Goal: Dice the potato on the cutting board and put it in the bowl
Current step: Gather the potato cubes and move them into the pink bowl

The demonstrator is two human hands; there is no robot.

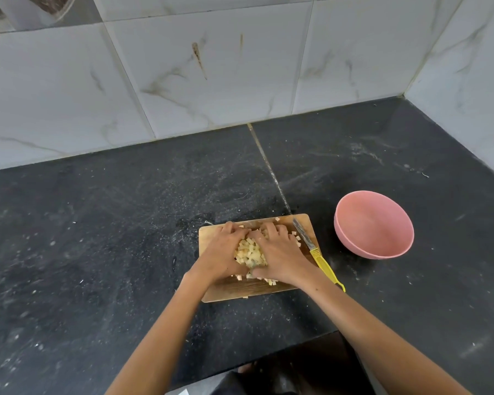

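Note:
A heap of pale diced potato [250, 253] lies on the wooden cutting board [231, 292]. My left hand [221, 253] and my right hand [283, 256] cup the heap from either side, fingers curved around it and fingertips meeting at the far end. A few loose cubes lie at the near edge and by the right hand's fingers. The pink bowl [374, 223] stands to the right of the board with nothing visible inside it. A knife with a yellow handle [322, 263] lies along the board's right edge, blade pointing away.
The board sits on a dark speckled stone counter [97, 238] with white crumbs scattered over it. Marbled white wall tiles [211, 67] close off the back and right side. The counter's front edge runs just below my forearms.

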